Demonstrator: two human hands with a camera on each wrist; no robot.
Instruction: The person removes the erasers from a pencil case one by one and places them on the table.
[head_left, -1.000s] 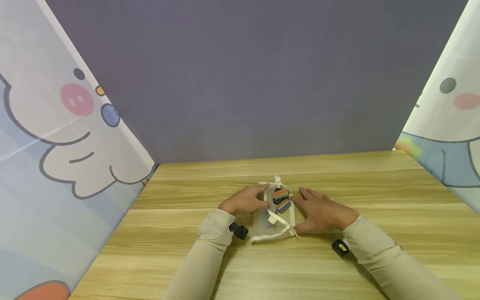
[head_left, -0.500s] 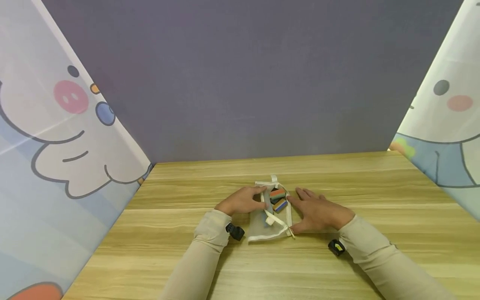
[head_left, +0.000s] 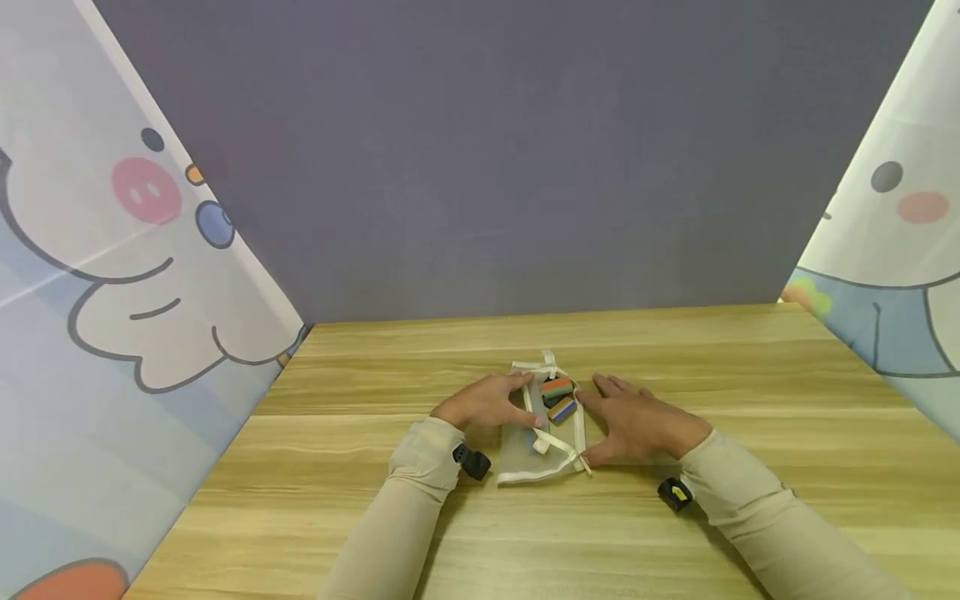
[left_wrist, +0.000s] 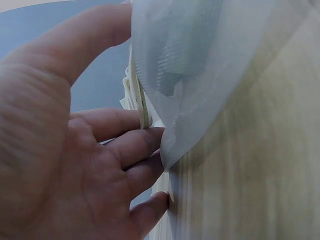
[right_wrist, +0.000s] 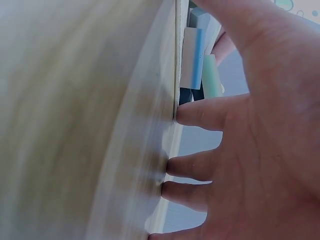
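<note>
A translucent white mesh zip pouch (head_left: 521, 454) lies on the table with its white-edged mouth spread. Within the mouth sit an orange-and-green striped block (head_left: 557, 387) and a tan-and-blue striped block (head_left: 562, 409), with something dark beside them. My left hand (head_left: 487, 402) touches the pouch's left rim, thumb and fingers spread apart. In the left wrist view, the mesh (left_wrist: 200, 65) drapes past the thumb and fingertips. My right hand (head_left: 637, 421) rests at the right rim, fingers straight and spread. The right wrist view shows a blue-and-white block (right_wrist: 192, 57) and a pale green block (right_wrist: 211, 75) above its index finger.
The wood-grain table (head_left: 322, 483) stretches around the pouch. Behind it rises a dark grey panel (head_left: 495, 158). Cartoon-printed sheets stand at the left (head_left: 172, 317) and right (head_left: 873, 250).
The left thumb has slid a little toward the near side along the pouch's rim. The right hand stays in place, and the head view has shifted slightly.
</note>
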